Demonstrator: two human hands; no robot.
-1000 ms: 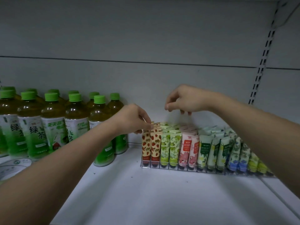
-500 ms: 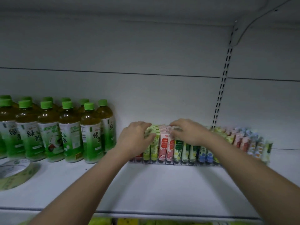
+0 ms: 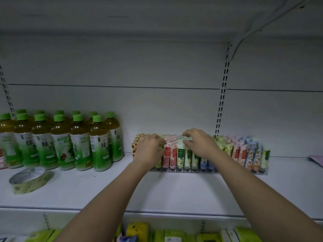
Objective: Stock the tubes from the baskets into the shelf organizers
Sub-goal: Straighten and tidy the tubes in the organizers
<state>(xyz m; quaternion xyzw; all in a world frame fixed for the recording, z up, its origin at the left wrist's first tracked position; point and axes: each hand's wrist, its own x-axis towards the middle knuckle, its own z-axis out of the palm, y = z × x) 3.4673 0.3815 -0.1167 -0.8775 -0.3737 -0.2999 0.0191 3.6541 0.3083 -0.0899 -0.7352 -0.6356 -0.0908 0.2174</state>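
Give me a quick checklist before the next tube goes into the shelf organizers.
1. Left hand free of a tube: cannot tell, its fingers curl at the row tops.
2. Right hand free: cannot tell, fingers over the tubes.
3. Tubes upright in the wire organizer: ok.
4. Open slot for another tube: cannot tell, hands cover the middle.
5. Baskets in view: not ok, none seen.
6. Tea bottles apart from the organizer: ok.

Left hand (image 3: 148,151) hides yellow-green tubes (image 3: 158,163); bottles (image 3: 7,142) cut off left; tube labels unreadable.
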